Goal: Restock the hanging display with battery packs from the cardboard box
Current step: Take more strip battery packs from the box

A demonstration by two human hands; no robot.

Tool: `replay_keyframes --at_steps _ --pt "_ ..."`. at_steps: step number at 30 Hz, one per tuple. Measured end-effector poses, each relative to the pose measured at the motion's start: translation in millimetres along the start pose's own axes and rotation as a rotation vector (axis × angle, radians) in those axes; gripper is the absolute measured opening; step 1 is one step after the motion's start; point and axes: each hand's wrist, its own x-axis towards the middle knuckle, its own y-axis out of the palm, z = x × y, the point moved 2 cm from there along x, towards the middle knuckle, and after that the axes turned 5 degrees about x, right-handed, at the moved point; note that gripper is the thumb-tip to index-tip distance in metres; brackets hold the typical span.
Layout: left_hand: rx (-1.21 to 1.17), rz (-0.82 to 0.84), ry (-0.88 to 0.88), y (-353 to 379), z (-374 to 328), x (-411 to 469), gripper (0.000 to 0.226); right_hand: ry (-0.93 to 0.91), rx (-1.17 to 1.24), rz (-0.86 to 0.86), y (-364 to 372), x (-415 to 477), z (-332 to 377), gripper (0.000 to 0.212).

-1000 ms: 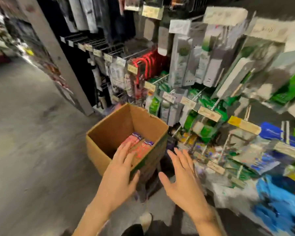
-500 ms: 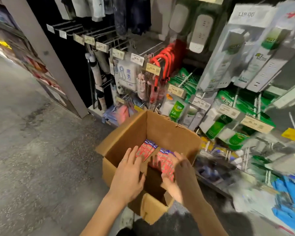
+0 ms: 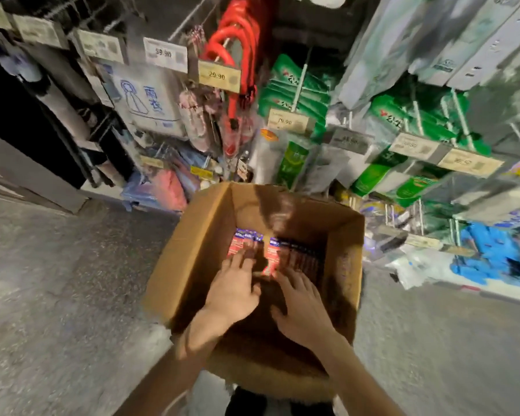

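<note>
An open cardboard box (image 3: 189, 250) stands on the floor below the hanging display (image 3: 294, 94). Red-and-blue battery packs (image 3: 243, 242) stand in rows at its bottom, with a darker, shadowed row (image 3: 305, 256) to their right. Both my hands are down inside the box. My left hand (image 3: 233, 291) lies with fingers stretched onto the left packs. Beside it, my right hand (image 3: 300, 307) reaches with spread fingers to the packs at the middle. The fingertips are blurred, and neither hand has lifted a pack.
Peg hooks carry green packets (image 3: 409, 115), red looped cables (image 3: 237, 55), a raincoat bag (image 3: 146, 100) and price tags (image 3: 219, 75). Blue packets (image 3: 490, 253) hang low on the right. Grey stone floor (image 3: 57, 280) spreads to the left of the box.
My head has moved closer and over the box. Both hands have gone from above the rim down into the box onto the battery packs.
</note>
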Motion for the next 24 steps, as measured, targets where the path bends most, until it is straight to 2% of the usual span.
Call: replay_keyframes --at_steps 3,5,9,12,17,20,24 --pt "-0.128 0.151 -0.067 23 -7 31 0.051 0.048 0.037 0.013 13 18 -15 0.07" --pt "-0.249 0.194 -0.136 48 -6 52 0.042 0.133 0.147 -0.019 23 30 -24 0.065" --pt "-0.383 0.205 -0.174 125 13 100 0.041 0.39 0.474 -0.158 43 47 -34 0.052" --pt "-0.372 0.215 -0.206 144 -3 125 0.03 0.551 0.64 -0.26 59 57 -42 0.054" --pt "-0.326 0.112 -0.228 170 -31 159 0.056 0.69 0.757 -0.356 71 65 -55 0.065" --pt "-0.14 0.178 -0.243 179 -50 175 0.068 0.721 0.816 -0.423 73 72 -63 0.063" --pt "0.016 0.185 -0.245 195 -50 189 0.091 0.698 0.857 -0.472 73 82 -64 0.061"
